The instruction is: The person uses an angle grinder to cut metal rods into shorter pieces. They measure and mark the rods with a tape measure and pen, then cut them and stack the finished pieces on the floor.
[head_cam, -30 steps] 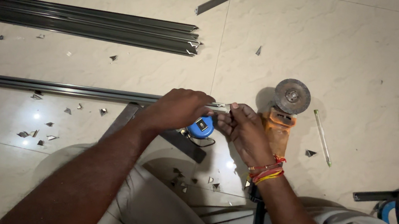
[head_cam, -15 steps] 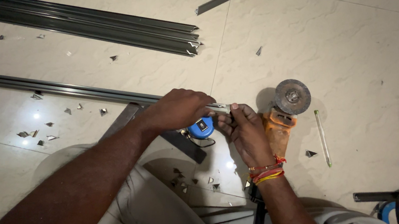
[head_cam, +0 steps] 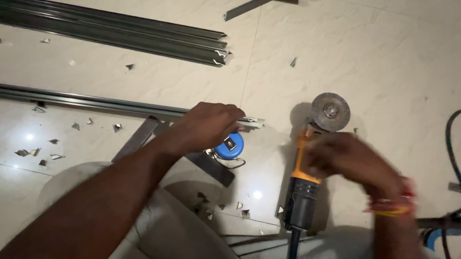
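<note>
Long dark metal channel (head_cam: 66, 98) lies flat on the pale tiled floor (head_cam: 409, 58), its cut end under the left hand (head_cam: 204, 127), whose fingers curl down onto it. Blue tape measure (head_cam: 230, 146) sits just beside that hand. Right hand (head_cam: 346, 158) is blurred above the orange angle grinder (head_cam: 309, 170); finger spread cannot be told. Metal offcuts (head_cam: 38, 152) litter the tiles.
</note>
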The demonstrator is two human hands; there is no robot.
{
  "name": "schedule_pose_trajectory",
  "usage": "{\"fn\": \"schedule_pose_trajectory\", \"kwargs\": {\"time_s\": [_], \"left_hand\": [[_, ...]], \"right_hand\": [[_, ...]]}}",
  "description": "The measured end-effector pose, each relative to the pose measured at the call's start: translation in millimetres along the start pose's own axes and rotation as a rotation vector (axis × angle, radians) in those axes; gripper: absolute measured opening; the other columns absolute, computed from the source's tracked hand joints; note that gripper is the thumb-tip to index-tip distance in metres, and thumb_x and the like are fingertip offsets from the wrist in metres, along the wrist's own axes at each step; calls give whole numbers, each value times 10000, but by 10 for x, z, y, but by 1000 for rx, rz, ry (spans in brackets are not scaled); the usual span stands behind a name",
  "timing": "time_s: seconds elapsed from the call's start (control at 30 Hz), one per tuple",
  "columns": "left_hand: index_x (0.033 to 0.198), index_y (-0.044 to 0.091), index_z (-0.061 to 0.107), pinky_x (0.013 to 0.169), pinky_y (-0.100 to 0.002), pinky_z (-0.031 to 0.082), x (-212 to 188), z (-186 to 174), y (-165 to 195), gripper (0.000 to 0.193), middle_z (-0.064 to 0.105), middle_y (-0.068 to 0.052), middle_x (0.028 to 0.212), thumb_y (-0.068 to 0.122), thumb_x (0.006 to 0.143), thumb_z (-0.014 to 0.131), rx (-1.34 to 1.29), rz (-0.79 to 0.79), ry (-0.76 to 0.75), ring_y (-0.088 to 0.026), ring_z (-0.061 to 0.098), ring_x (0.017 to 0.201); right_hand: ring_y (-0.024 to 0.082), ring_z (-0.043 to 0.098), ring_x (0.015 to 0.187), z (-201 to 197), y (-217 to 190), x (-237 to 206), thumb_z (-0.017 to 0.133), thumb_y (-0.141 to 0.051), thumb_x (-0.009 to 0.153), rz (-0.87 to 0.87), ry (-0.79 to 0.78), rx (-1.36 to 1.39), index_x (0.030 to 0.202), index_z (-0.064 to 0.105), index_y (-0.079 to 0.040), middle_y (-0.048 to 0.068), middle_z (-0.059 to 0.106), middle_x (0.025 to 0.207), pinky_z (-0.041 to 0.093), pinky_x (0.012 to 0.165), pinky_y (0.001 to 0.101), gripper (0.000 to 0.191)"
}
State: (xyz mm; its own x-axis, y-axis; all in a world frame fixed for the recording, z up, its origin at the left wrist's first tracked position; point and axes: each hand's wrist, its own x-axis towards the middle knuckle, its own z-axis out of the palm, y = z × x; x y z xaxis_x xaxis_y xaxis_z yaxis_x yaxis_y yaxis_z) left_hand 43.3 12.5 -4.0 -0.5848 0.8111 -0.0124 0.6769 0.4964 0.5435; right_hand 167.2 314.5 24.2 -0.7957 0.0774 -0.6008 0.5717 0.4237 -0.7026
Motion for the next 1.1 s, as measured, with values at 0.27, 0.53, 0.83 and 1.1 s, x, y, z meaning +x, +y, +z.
{"fn": "schedule_pose_trajectory", "kwargs": {"time_s": [0.27,0.53,0.83,1.1], "left_hand": [[1134,63,685,827,-486,529,28,194,-117,259,713,-158,1068,242,953,638,42,19,6,-376,671,998],[1151,65,661,847,-474,531,65,337,-155,271,702,-135,1085,243,947,650,107,24,-52,-342,667,1026],[1157,58,638,837,-473,530,49,377,-136,252,684,-129,1070,220,964,625,110,48,-58,-338,656,1026],[1159,62,630,837,-469,530,40,392,-128,266,678,-125,1067,238,959,629,123,27,-60,-333,652,1028]], "right_hand": [[416,697,1075,-410,1253,289,837,-386,768,222,393,-922,1247,598,0,249,683,1187,591,894,482,661],[400,696,1008,-559,1244,302,769,-291,875,239,505,-425,1122,667,34,216,706,1044,580,872,465,421],[156,618,697,644,236,-36,660,-204,1035,-372,436,410,1100,655,-30,106,674,817,496,607,314,186],[88,669,793,1007,-78,77,692,-152,955,-669,543,6,1114,696,-43,38,729,916,509,626,221,193]]}}
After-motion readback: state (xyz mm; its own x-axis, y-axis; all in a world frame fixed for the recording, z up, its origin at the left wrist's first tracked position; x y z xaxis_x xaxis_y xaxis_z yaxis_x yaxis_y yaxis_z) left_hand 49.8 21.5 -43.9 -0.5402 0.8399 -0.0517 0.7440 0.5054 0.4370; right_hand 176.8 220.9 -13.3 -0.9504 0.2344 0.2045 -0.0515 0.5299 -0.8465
